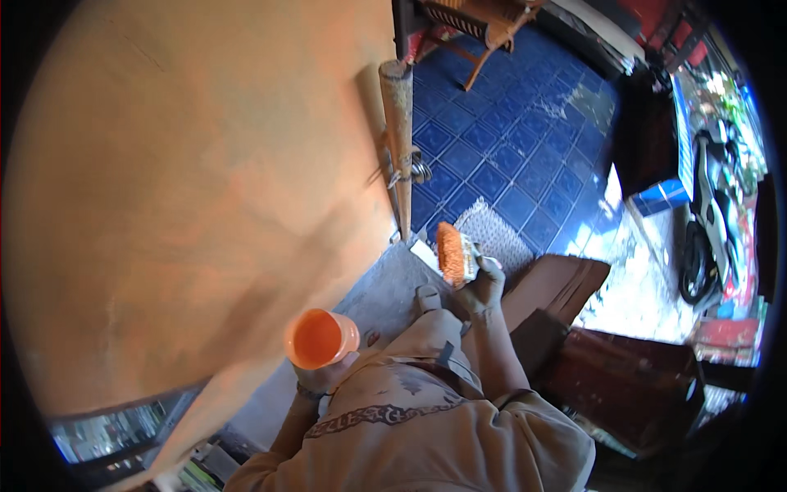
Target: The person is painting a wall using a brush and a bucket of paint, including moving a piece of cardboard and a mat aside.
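My left hand (327, 372) is wrapped around an orange-coated plastic tub (317, 339), held low beside my belly. Its inside is orange, and its mouth faces up towards the camera. In my right hand (484, 288) is a wide paintbrush (455, 255), gripped by its handle, with thick bristles coated in orange. The bristles point left, towards a patchy yellow-orange wall (215, 166), and stay apart from it. Dark stains show on my right hand and thumb.
A worn pole (396, 111) with a wire coil stands at the wall's edge. Beyond a speckled mat (492, 230) lies blue floor tile (507, 157) with a wooden chair (486, 31). Brown furniture (621, 381) is close on my right; a motorcycle (707, 227) stands outside.
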Demonstrator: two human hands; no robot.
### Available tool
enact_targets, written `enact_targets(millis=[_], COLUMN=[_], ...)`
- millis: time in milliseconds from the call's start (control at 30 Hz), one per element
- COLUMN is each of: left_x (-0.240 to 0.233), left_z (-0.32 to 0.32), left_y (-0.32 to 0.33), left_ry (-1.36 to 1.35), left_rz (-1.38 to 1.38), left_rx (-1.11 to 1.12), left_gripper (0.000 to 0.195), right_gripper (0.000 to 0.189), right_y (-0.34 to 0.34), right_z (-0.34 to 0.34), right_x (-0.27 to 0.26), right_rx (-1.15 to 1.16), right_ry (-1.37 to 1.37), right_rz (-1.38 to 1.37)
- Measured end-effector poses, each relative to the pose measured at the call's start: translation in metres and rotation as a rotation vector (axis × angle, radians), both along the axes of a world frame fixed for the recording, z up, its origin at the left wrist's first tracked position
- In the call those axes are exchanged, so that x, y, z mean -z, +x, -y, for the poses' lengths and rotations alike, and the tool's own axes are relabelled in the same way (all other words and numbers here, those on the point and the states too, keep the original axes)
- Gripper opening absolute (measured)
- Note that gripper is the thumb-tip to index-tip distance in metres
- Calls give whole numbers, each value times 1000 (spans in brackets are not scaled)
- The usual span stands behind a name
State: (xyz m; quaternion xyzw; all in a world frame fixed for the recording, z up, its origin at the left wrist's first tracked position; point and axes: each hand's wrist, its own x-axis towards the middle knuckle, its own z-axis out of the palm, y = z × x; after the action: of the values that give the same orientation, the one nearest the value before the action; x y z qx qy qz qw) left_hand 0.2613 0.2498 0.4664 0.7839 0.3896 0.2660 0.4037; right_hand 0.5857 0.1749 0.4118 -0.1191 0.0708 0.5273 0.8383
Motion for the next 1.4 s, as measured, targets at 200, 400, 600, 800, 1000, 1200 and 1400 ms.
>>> enact_targets(millis=[200, 400, 600, 800, 1000, 1200, 1400], left_x=[-4, -18, -15, -13, -9, -21, -46], left_z=[12, 39, 62, 71, 83, 96, 117], left_y=[21, 33, 17, -1, 5, 39, 84], left_ry=[-93, -90, -100, -200, -84, 43, -62], left_rz=[210, 403, 369, 465, 470, 376, 676], left_rx=[-256, -492, -553, -603, -746, -962, -1175], left_gripper=[66, 70, 71, 72, 74, 66, 66], right_gripper=[22, 22, 33, 33, 32, 31, 31], right_y=[36, 44, 25, 20, 36, 57, 62], right_z=[-59, -87, -100, -97, -110, -132, -161], right_x=[-32, -75, -88, -117, -167, -201, -218], right_rx=[-274, -441, -546, -518, -500, -596, -808], right_ry=[116, 204, 333, 339, 326, 498, 597], right_rz=[64, 144, 223, 328, 438, 506, 503])
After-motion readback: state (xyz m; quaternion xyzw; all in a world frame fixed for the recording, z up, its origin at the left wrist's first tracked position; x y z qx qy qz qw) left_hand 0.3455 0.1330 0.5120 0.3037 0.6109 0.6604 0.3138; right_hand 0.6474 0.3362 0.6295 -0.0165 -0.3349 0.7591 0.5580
